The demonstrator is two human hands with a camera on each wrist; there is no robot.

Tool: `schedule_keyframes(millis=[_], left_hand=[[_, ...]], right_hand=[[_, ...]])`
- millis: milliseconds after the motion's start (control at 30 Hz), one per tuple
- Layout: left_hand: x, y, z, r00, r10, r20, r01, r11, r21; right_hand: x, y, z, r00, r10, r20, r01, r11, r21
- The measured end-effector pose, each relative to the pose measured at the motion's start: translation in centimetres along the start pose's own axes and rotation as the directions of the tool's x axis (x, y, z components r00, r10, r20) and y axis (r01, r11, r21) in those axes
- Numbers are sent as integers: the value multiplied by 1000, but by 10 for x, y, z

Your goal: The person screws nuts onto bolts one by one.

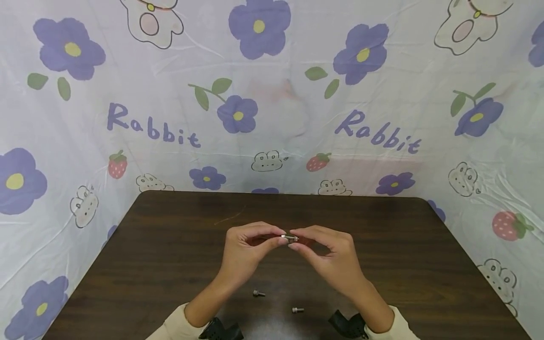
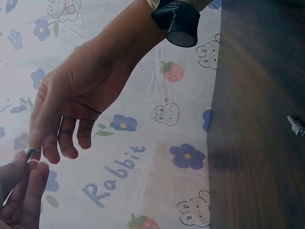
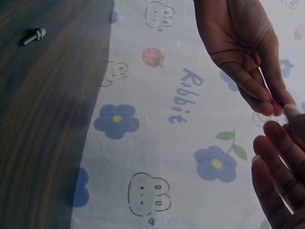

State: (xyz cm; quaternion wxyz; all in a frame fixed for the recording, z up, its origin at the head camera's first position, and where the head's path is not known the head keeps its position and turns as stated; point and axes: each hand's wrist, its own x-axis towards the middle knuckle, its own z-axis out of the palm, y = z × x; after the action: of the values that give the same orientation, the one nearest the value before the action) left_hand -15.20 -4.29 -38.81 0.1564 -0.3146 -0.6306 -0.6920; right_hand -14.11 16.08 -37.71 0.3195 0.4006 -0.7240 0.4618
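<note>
A small silver bolt [image 1: 290, 238] is held level between my two hands above the table, with a ring-like part near its right end. My left hand [image 1: 243, 252] pinches its left end between thumb and forefinger. On the right end, the thumb and forefinger of my right hand [image 1: 337, 257] pinch too. In the left wrist view dark threads of the bolt [image 2: 32, 152] show between the fingertips; the rest is covered. Fingers hide nearly all of it in the right wrist view. Two more bolts, one left [image 1: 259, 293] and one right [image 1: 298, 310], lie on the table nearer my body.
The dark wooden table [image 1: 170, 245] has rounded far corners. A white cloth [image 1: 289, 127] printed with flowers, rabbits and strawberries hangs behind it and along both sides. Black wrist cameras sit on the left wrist [image 1: 221, 329] and right wrist [image 1: 348, 325].
</note>
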Motion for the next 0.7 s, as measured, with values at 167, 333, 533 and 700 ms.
schedule_keyframes(millis=[167, 333, 533, 700], left_hand=[[0, 1, 0, 1000, -7, 8, 7, 1000, -14], [-1, 1, 2, 1000, -5, 17, 5, 1000, -6], [-1, 1, 2, 1000, -6, 9, 6, 1000, -1], [-1, 1, 1, 1000, -11, 4, 11, 1000, 9]], right_hand=[[0, -1, -1, 999, 37, 21, -37, 999, -4], [-2, 1, -3, 995, 86, 59, -87, 996, 23], [-3, 0, -4, 983, 159, 94, -158, 987, -15], [-1, -2, -5, 994, 106, 33, -105, 994, -41]])
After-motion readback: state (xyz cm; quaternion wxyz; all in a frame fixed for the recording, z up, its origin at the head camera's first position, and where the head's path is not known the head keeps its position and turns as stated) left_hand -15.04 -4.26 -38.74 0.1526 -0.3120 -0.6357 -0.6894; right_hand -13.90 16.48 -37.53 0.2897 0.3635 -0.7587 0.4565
